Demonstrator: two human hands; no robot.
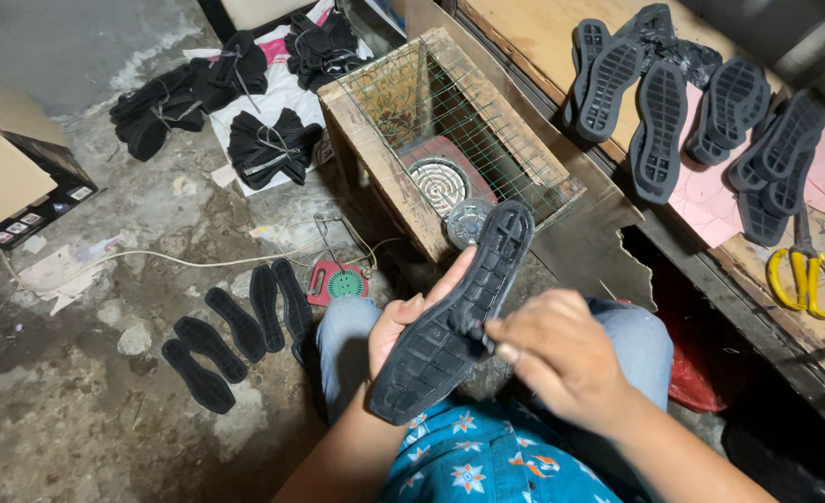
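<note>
1. I see my left hand (398, 326) cupping one black rubber shoe sole (454, 312), tread up, over my lap; my right hand (557, 354) pinches its middle edge.
2. Four flat black insoles (236, 340) lie on the concrete floor (77, 410) to the left.
3. Beyond, one wire-topped wooden box (440, 140) holds a coil heater (438, 183).
4. Farthest, about eight soles (659, 126) and one pair of yellow-handled scissors (806, 277) sit on the bench (543, 37).

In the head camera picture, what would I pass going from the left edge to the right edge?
Cardboard box → flat black insoles on the floor → wire-mesh wooden crate → black shoe sole held in the left hand, right hand touching it → row of black soles on the bench → yellow-handled scissors.
</note>
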